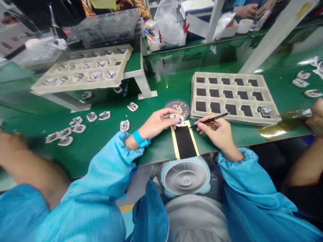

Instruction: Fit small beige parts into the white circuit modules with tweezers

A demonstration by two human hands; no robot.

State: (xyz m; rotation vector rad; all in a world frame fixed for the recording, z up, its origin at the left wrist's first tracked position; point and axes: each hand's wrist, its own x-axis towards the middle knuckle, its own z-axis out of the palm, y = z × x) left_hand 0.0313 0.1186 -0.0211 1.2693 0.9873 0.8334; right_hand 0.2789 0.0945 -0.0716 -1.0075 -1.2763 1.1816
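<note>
My left hand (161,121) is closed on a small white housing (177,119) with dark parts inside, held above the far end of a black mat (186,143) edged with yellow tape. Between the fingers of my right hand (215,130) is a thin black pen-like tool (214,118). Its tip points down and left, close to the mat's far right corner, apart from the housing. Just behind my left hand lies a round dark dish (186,105) with many tiny beige pieces. What the tip touches, if anything, is too small to tell.
A stack of compartment trays (274,116) stands right, one housing (264,112) in its near right pocket. Loose housings (79,128) lie left. A filled tray (41,85) sits on a raised stand (141,84). A fan (185,179) is below the edge. Co-workers' arms (306,161) flank me.
</note>
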